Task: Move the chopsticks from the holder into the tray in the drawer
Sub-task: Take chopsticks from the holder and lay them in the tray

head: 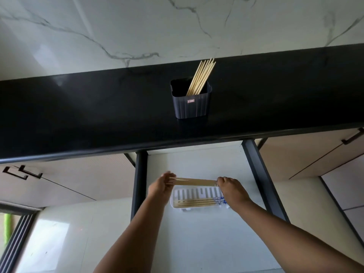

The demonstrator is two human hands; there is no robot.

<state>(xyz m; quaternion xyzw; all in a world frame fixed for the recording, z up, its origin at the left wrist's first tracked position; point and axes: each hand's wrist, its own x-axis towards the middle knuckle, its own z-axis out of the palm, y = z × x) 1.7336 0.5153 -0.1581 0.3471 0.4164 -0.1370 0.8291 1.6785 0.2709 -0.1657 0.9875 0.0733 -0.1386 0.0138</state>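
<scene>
**Bundle level over the tray, ready to go down**

Both hands are on one bundle of chopsticks [195,181] right now, held crosswise above the open drawer [232,160]. The left hand [160,185] closes round the tips end, the right hand [232,187] pinches the butt end, and the sticks run straight between them. Just below and toward the person from the two hands sits the white tray [197,194], slotted, with a few chopsticks lying along its near edge.

To do this well, I'd say: keep the bundle level and parallel to those sticks in the tray, lower both ends together, and let go only once the wood rests on the slots, so nothing rolls or splays out. The free space is on the far side of the tray, so aim there.

Both forearms reach forward and slightly inward, wrists bent down, knuckles up.

Well beyond the hands, up on the black tabletop [78,115], the dark holder [192,105] stands with plenty of chopsticks leaning in it, so by my reckoning the task has several more trips to go.
</scene>
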